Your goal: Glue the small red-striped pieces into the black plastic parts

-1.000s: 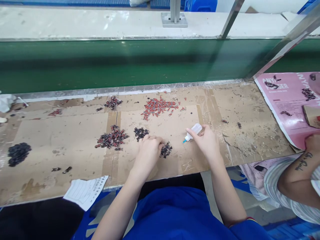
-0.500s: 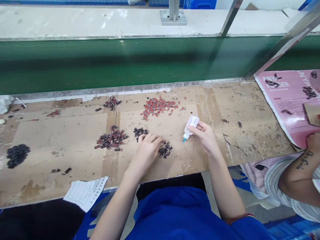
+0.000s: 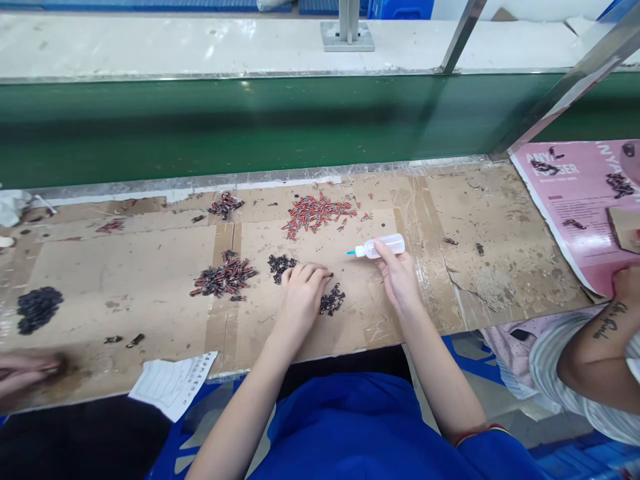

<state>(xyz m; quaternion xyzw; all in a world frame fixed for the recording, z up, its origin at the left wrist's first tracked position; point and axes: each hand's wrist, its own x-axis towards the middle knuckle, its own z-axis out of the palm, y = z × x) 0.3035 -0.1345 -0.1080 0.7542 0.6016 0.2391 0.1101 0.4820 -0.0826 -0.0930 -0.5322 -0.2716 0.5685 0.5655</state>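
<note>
My right hand [image 3: 399, 275] is closed round a clear squeeze bottle [image 3: 385, 246], which lies nearly level with its blue tip pointing left. My left hand [image 3: 303, 287] has its fingers pinched on a small dark piece [image 3: 329, 275], between two small piles of black parts. One black pile [image 3: 281, 267] is just left of the fingertips, the other black pile [image 3: 332, 300] just right and below. Beyond both hands lies a spread of red parts [image 3: 317, 215]. A mixed red and black pile [image 3: 225, 277] sits to the left on the cardboard [image 3: 370, 320].
At the left edge are a large black pile [image 3: 39, 309] and another person's hand [image 3: 27, 370]. A paper slip [image 3: 173, 383] hangs over the near edge. At right, another person's forearm [image 3: 605, 343] is beside a pink sheet [image 3: 565, 200]. A green panel [image 3: 250, 133] runs behind.
The bottle has turned from tip-down to nearly level, its tip moving up and left. My left hand has shifted slightly right, a dark piece now visible. Another person's hand has appeared at left.
</note>
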